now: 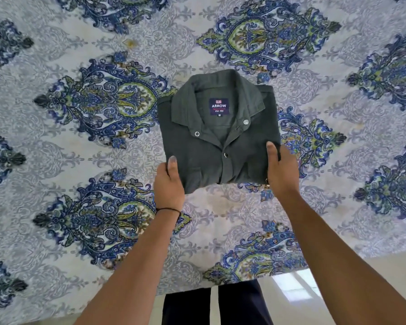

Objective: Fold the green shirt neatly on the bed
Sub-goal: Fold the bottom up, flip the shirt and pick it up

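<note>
Head view: the green shirt [220,146] is folded into a compact rectangle, collar [220,90] up and away from the person, brand label [218,106] showing. It sits mid-bed on the patterned bedsheet [80,55], a little right of centre.

The left hand [169,181] grips the near-left corner with its thumb [172,164] flat on top. The other fingers go under the fabric and are hidden, so the grip reads as a pinch. The right hand [281,170] grips the near-right corner the same way, thumb [271,151] on top and the rest underneath. A thin black thread [168,209] circles the left wrist.

The near edge looks slightly raised off the sheet, but I can't tell whether the far edge is touching. Bare floor [338,273] and dark trousers [211,306] show below the bed edge.

My read is that folding is essentially done and this is final placement and squaring.

To do it well:
- Keep both corners level so the layers underneath don't slide apart.
- Lower the far edge first, then the near edge.
- Slide the fingers out sideways — pulling straight back would likely drag the bottom layer.
- Smooth once from collar to hem with flat palms.
- Check the placket [223,165] runs straight and the collar points sit evenly. The right side looks slightly higher from here, though that could be lens skew.
</note>
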